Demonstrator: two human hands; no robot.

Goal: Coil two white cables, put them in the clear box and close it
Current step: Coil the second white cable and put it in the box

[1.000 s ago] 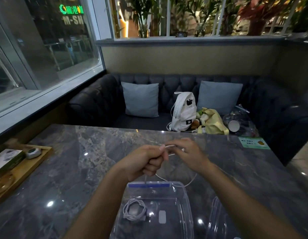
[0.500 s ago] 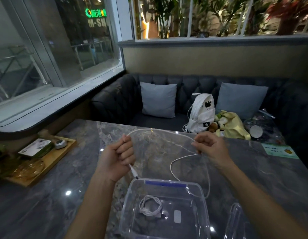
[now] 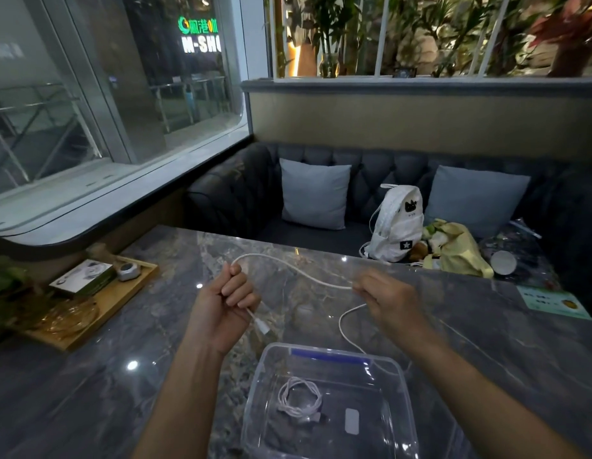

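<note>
A white cable [image 3: 298,270] stretches in an arc between my two hands above the grey marble table [image 3: 89,376]. My left hand [image 3: 226,303] grips one end of it in a fist, and its plug hangs below the fist. My right hand [image 3: 385,298] pinches the cable further along; the rest loops down toward the clear box [image 3: 255,392]. The box stands open in front of me. A coiled white cable [image 3: 299,399] lies on the box floor. The clear lid is not plainly visible.
A wooden tray [image 3: 116,299] with a booklet, a small device and a glass dish sits at the table's left edge. A green card [image 3: 549,301] lies at the far right. Behind the table a dark sofa holds cushions, a white backpack [image 3: 399,223] and bags.
My hands were together at the start, then drew apart and stretched the cable between them. Since half a second ago the right hand has moved slightly inward along the cable.
</note>
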